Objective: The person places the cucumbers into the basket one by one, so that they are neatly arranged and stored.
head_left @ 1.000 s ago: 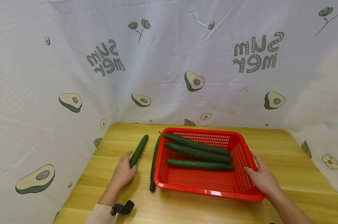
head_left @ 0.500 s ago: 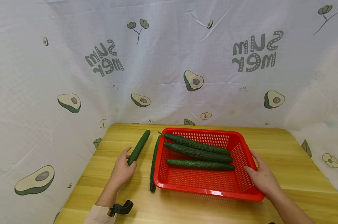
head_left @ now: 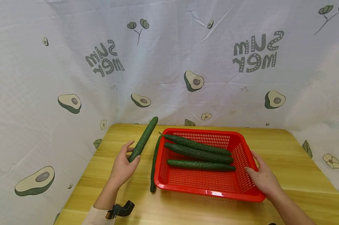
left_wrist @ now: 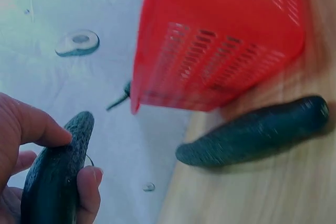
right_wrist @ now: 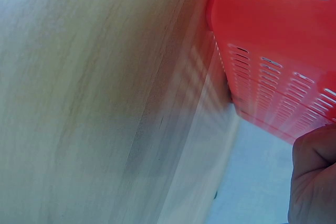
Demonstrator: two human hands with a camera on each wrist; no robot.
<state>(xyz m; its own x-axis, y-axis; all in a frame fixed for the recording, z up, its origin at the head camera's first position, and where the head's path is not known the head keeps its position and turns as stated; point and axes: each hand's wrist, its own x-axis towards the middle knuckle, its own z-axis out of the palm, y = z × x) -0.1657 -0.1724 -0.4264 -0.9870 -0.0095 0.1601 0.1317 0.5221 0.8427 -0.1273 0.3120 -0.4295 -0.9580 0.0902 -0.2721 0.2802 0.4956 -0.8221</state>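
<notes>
My left hand (head_left: 125, 165) grips a dark green cucumber (head_left: 144, 137) near its lower end, the far end tilted up above the table. In the left wrist view, thumb and fingers close round this bumpy cucumber (left_wrist: 58, 177). My right hand (head_left: 262, 178) holds the right rim of a red perforated plastic basket (head_left: 211, 192), thumb over the edge. Three cucumbers lie in the basket: one at the back (head_left: 197, 144), one in the middle (head_left: 198, 153) and one nearer the front (head_left: 200, 165). Another cucumber (head_left: 154, 168) rests on the table along the basket's left side.
The wood-grain table (head_left: 186, 212) carries the basket. A white cloth printed with avocados (head_left: 169, 62) hangs behind the table and along its sides. A black wrist-worn device (head_left: 123, 208) sits on my left wrist.
My left hand has lifted the cucumber off the table, its far end rising and shifting right toward the basket. The right hand and the basket have stayed in place.
</notes>
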